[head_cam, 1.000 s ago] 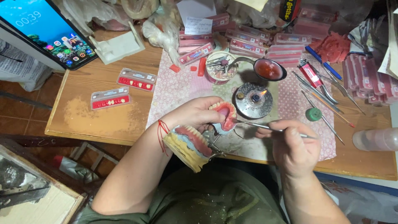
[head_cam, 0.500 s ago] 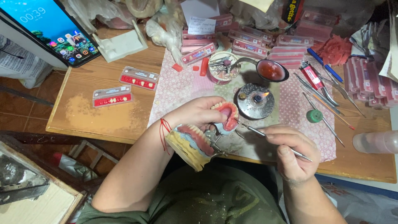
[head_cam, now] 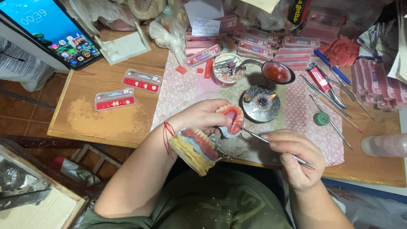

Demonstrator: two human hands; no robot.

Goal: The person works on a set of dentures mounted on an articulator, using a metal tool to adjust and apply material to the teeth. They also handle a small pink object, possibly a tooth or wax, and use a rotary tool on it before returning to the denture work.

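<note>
Here, the left hand (head_cam: 203, 116) held a pink set of false teeth (head_cam: 231, 118) over the surface (head_cam: 110, 123). The right hand (head_cam: 296, 159) pinched a thin metal tool (head_cam: 263, 139), tip touching it. Teeth looked mostly set. Farther off, a small burner (head_cam: 262, 103) glowed.

glossy pink wax denture (head_cam: 232, 115), metal tool (head_cam: 271, 142)

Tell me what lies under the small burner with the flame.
The burner stands on a pink patterned cloth spread over the wooden table. Its round metal base hides the patch of cloth directly beneath it, so that spot cannot be checked.
</note>
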